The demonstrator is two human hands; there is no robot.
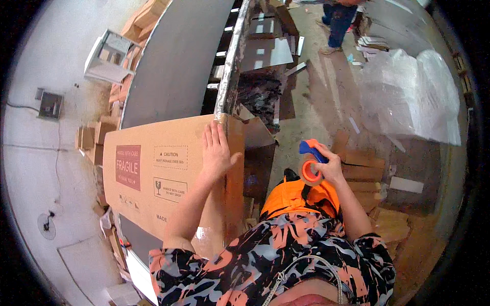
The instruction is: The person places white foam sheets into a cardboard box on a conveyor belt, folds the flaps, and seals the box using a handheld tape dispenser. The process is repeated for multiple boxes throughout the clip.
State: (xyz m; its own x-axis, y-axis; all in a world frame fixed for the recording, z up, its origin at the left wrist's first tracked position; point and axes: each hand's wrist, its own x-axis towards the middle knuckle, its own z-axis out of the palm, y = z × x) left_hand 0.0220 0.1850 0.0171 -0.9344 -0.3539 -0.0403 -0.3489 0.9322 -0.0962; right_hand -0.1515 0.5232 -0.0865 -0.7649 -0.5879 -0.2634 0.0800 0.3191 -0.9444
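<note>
A large brown cardboard box (pixel 138 188) with printed marks and a dark red label rests on the grey-topped bench to my left. My left hand (pixel 218 150) lies flat on the box near its right edge, fingers stretched toward the far corner. Clear tape shines on the box's near edge. Out to the right of the box, my right hand (pixel 329 164) grips a tape dispenser (pixel 309 149) with a blue and orange body. An orange-rimmed roll of tape hangs below its head, above the orange cloth at my waist. The dispenser is apart from the box.
The grey bench top (pixel 173 66) runs away beyond the box, edged by a metal rail (pixel 232 61). A person (pixel 338 23) stands at the far end of the floor. Clear plastic wrap (pixel 411 94) is heaped at right, above stacked flat cardboard (pixel 360 171). Cardboard scraps lie around.
</note>
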